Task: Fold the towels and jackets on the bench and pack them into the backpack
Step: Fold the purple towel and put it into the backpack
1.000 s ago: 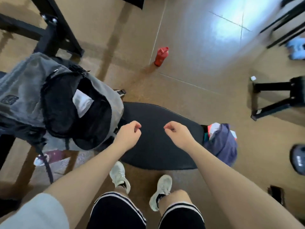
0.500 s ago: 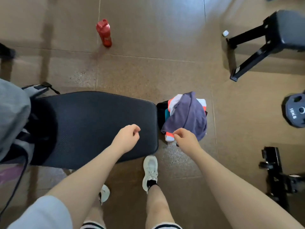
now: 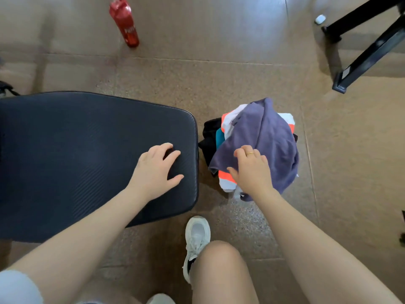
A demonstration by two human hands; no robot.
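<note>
Over the dark padded surface (image 3: 65, 154) the left hand (image 3: 156, 172) hovers with loosely spread fingers, holding nothing; just beside the surface's end, the right hand (image 3: 252, 172) rests on one pile of clothes (image 3: 269, 141), fingers relaxed, a purple garment on top, orange-and-white, teal and black layers beneath; one red bottle (image 3: 125, 21) stands on the brown floor (image 3: 219, 73); one black frame (image 3: 368, 42) stands well apart.
</note>
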